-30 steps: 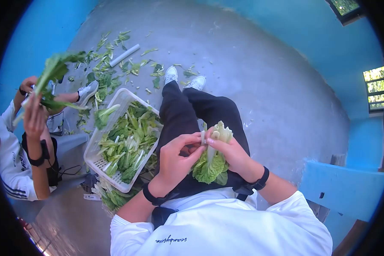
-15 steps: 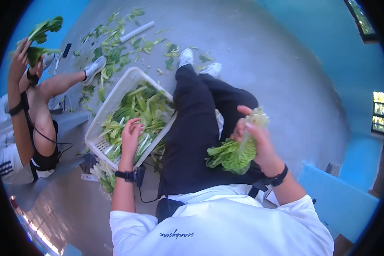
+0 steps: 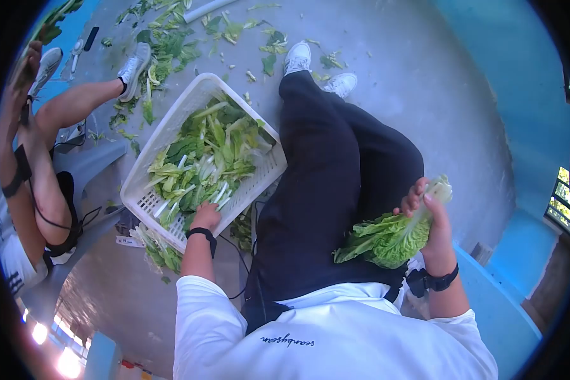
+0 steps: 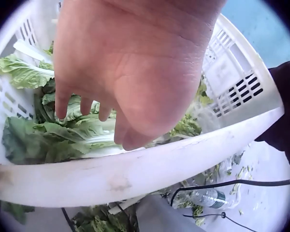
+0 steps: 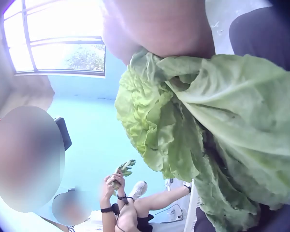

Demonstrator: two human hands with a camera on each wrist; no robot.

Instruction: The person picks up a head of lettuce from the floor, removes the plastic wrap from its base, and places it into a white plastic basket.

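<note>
My left hand [image 3: 206, 217] is over the near edge of a white slatted basket [image 3: 128, 183] full of loose green leaves [image 3: 218, 136]. In the left wrist view the fingers of that hand [image 4: 130, 63] point down, apart, at the leaves [image 4: 48, 140] just inside the rim [image 4: 121, 176]; no leaf shows in its grip. My right hand [image 3: 438, 234] grips a leafy green head [image 3: 399, 237] by its pale stem end, its leaves hanging over my thigh. The right wrist view shows its broad leaves [image 5: 159, 125] below the hand [image 5: 159, 34].
Another person's arm and bent leg [image 3: 76, 109] are at the left. Scattered leaves [image 3: 168, 47] and a pale tube [image 3: 208, 9] lie on the floor. More greens [image 3: 161, 250] are beside the basket's near side; a black cable [image 4: 237, 182] runs below its rim.
My left hand has left the leafy head and moved left and down to the basket. The right hand has carried the head to the right. The view has shifted too.
</note>
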